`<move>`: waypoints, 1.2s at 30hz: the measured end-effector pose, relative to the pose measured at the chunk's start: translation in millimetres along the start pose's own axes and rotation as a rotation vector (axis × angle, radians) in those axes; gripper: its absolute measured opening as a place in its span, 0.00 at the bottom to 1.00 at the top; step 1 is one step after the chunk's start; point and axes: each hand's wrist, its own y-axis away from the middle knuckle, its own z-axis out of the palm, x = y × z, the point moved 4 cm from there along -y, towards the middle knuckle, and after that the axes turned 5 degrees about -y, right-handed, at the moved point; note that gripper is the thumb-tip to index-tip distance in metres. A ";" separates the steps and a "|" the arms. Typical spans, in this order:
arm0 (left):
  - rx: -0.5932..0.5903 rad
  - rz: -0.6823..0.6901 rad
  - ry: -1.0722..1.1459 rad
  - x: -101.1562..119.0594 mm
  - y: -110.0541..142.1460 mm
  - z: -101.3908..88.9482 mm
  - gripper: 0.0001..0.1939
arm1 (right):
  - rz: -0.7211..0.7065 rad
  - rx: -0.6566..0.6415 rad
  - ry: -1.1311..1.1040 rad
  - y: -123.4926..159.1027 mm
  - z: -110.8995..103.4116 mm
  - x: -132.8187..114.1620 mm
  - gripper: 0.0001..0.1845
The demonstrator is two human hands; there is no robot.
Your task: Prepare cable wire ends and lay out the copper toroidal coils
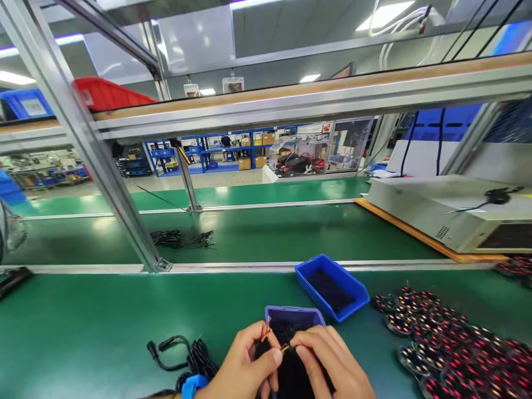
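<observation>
My left hand and my right hand meet at the bottom middle, over a small blue tray full of dark parts. Both hands pinch the ends of thin red and yellow wires, the left holding one bundle near the tray's near edge, the right pinching a wire tip just beside it. A blue band sits on my left wrist. A second blue tray with dark contents stands just behind, tilted to the right.
Black cables lie left of my hands, and another black bundle rests on the far belt. Several round red-dotted boards cover the right side. A grey metal box stands at the right. Aluminium frame posts rise on the left.
</observation>
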 end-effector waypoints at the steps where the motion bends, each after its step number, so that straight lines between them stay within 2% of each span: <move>1: 0.003 0.005 0.009 1.6 1.1 -0.2 0.29 | 0.001 0.008 0.007 -0.5 -0.8 -2.1 0.10; 12: 0.048 0.032 0.037 -14.3 1.1 -3.2 0.25 | 0.045 0.000 0.051 -0.2 -3.6 -10.6 0.12; 22: 0.075 0.038 0.043 -14.2 -1.1 -2.9 0.27 | 0.005 -0.097 0.093 1.5 8.0 -7.8 0.14; 24: 0.073 0.023 0.037 -10.1 0.0 -2.4 0.27 | 0.035 -0.071 0.056 1.7 6.0 -5.9 0.12; 29: 0.058 -0.009 -0.003 -0.2 4.4 -1.1 0.25 | 0.192 0.094 -0.089 0.9 -4.9 -0.6 0.08; 32: 0.061 -0.018 -0.028 -0.4 5.0 -1.3 0.26 | 0.275 0.092 -0.166 1.0 -5.0 0.8 0.08; 36: 0.068 -0.015 -0.037 -5.5 3.1 -2.0 0.25 | 0.306 0.087 -0.191 0.9 -5.5 -0.4 0.10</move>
